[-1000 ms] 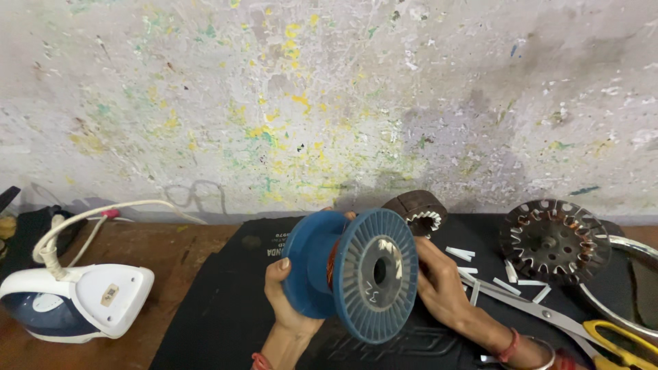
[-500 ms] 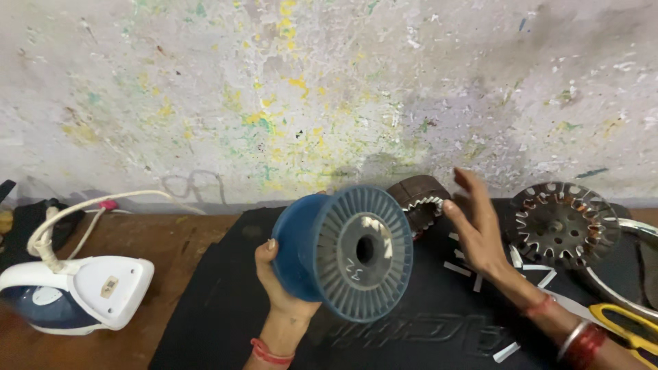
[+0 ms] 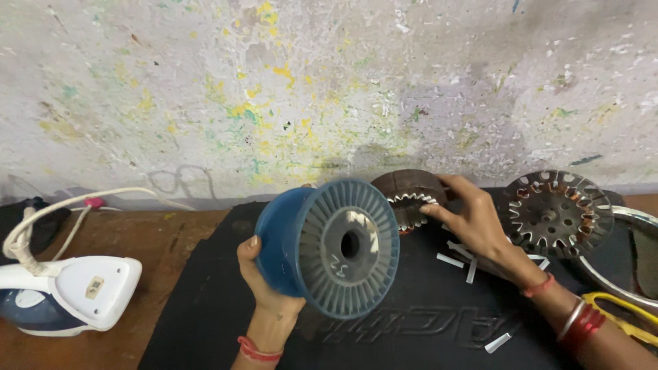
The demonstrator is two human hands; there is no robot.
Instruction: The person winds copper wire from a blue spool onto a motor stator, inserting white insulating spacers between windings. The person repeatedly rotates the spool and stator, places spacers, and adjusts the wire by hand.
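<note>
Quick count of what's out here: one big blue plastic spool point(image 3: 329, 247), one dark toothed stator ring point(image 3: 409, 199), one round slotted rotor core point(image 3: 554, 214), one white and blue clothes iron point(image 3: 65, 294), one black mat point(image 3: 205, 308), and one pair of yellow-handled scissors point(image 3: 624, 315). About five little white paper strips point(image 3: 450, 260) are scattered around. Two hands in view: left hand point(image 3: 264, 284), right hand point(image 3: 473, 219).

Paint-splattered grey wall point(image 3: 329, 89), brown wooden floor point(image 3: 137, 240), black mat point(image 3: 205, 315)

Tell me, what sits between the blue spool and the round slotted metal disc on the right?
In the head view, the right hand gripping a dark toothed ring.
</note>
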